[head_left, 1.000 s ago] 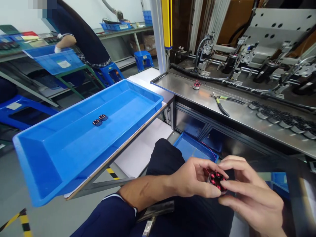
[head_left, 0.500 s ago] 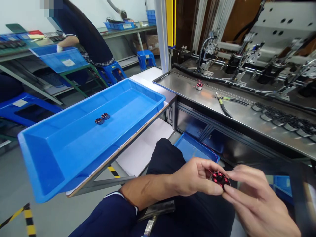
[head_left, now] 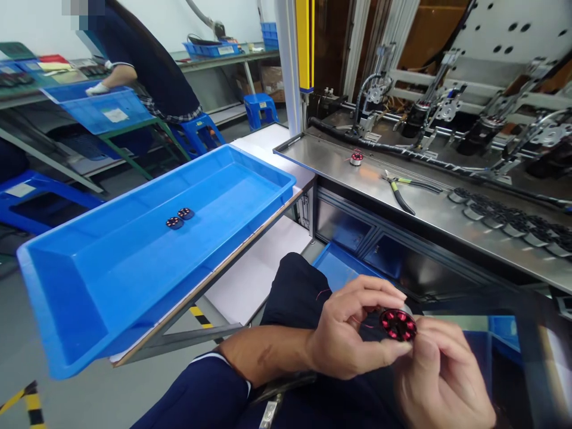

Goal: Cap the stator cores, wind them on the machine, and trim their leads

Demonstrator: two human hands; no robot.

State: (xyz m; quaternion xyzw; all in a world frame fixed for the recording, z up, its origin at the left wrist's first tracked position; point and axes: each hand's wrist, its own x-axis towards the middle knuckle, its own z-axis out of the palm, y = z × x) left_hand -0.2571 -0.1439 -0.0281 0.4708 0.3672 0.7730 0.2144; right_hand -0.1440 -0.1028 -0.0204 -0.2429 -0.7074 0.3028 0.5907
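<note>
A round motor stator (head_left: 397, 325) with red wire windings on a black core is held over my lap, its wound face turned up toward me. My left hand (head_left: 353, 333) grips it by the rim between thumb and fingers. Thin red wire trails from it beside my left palm. At the stator's right edge, my right hand (head_left: 447, 369) has thumb and fingers pinched together; what lies between those fingertips is too small or hidden to make out.
A large blue tray (head_left: 250, 226) with two dark wound stators (head_left: 179, 218) stands on my left. On the metal bench lie another red-wound stator (head_left: 356, 158), pliers (head_left: 400, 193) and a row of dark parts (head_left: 513, 220). Machine fixtures (head_left: 420, 119) rise behind. A co-worker (head_left: 147, 65) sits far left.
The stator has tipped so its wound face shows more. My right hand has moved down and left, its extended fingers now curled into a pinch at the rim. The view has shifted slightly.
</note>
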